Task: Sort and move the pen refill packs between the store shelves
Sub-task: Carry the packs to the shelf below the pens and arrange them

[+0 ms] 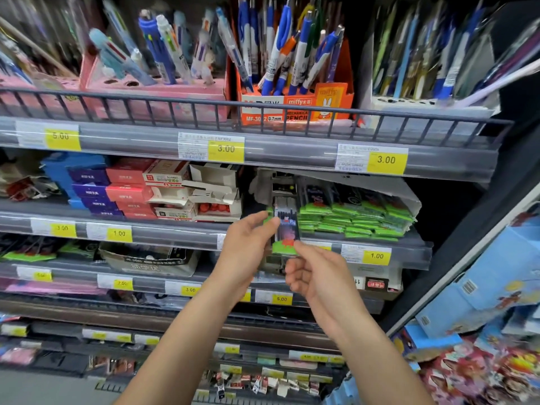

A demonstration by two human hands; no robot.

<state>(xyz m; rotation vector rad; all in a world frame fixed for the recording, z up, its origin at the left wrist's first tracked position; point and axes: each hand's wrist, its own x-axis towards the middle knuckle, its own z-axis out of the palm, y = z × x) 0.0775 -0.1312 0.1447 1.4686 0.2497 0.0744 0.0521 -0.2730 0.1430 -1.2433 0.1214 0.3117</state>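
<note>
Where the second shelf from the top begins at far left, blue and purple boxes (87,182) are stacked, then red boxes (128,185), then opened white cartons (210,191). Above these, on the top shelf behind a wire rail (263,108), stand a pink pen holder (157,95), an orange mechanical pencil box (295,109) and, further right, a white holder of pens (423,103).

Centre, near: the left hand (245,247), thumb and fingers pinched on the upper left edge of a pen refill pack (286,232). The pack is upright, dark with a green base, held in front of the second shelf's front edge.

Just right of it: the right hand (315,276), fingertips closed on the pack's lower right corner, other fingers curled.

Behind and right of the held pack: a stack of green-edged refill packs (356,220) lying in an open carton on the second shelf. Yellow price tags (376,255) line the shelf edges.

Far right: blue packaged goods (482,282) on a neighbouring rack.
</note>
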